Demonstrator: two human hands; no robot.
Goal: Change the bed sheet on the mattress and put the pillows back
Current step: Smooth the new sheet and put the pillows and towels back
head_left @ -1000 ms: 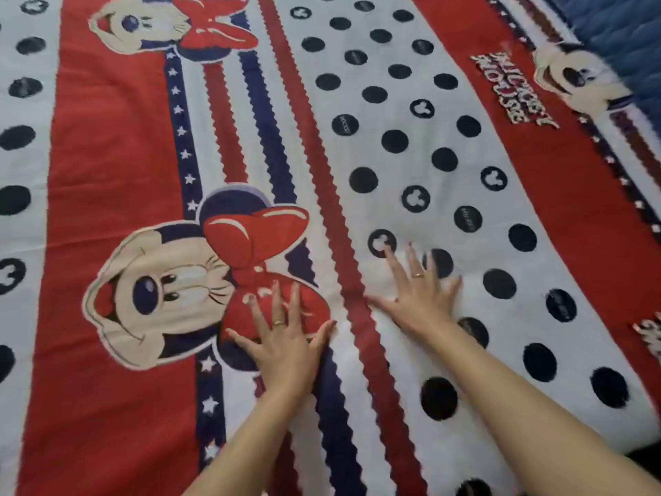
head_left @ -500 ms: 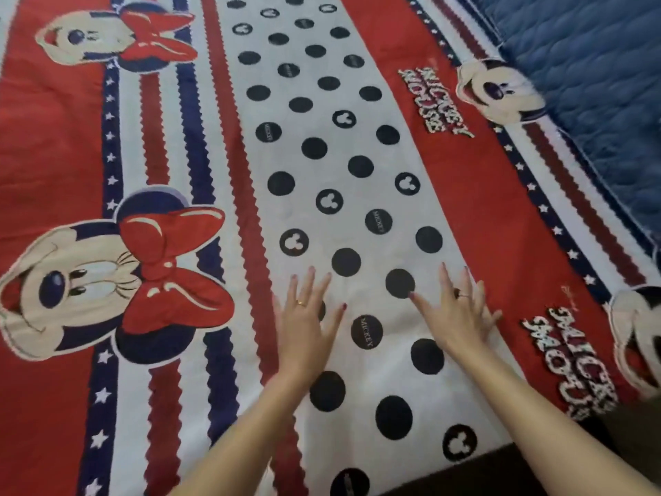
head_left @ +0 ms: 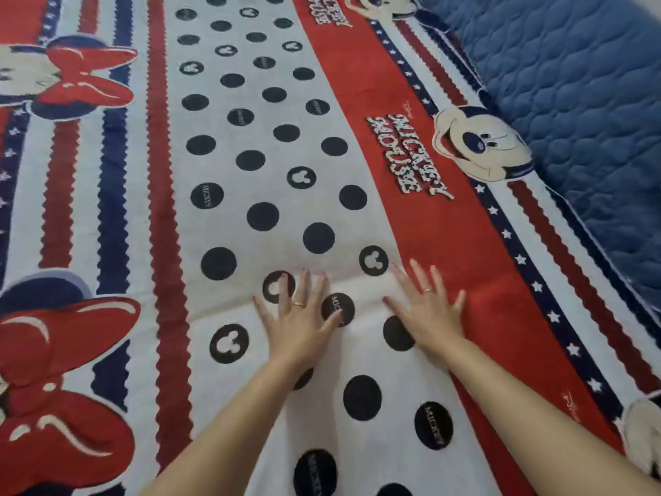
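Note:
A bed sheet (head_left: 250, 145) printed with cartoon mice, red and navy stripes and black dots on white lies spread over the mattress. My left hand (head_left: 298, 325) rests flat on the dotted white band, fingers straight and spread. My right hand (head_left: 427, 315) lies flat beside it, at the border of the white band and the red stripe, fingers spread too. A faint crease runs across the sheet just ahead of both hands. No pillows are in view.
A blue quilted mattress cover (head_left: 579, 112) shows bare along the right, beyond the sheet's striped edge.
Both hands have slid to the right across the sheet, from the cartoon bow to the dotted band and red stripe. More blue quilted cover shows on the right.

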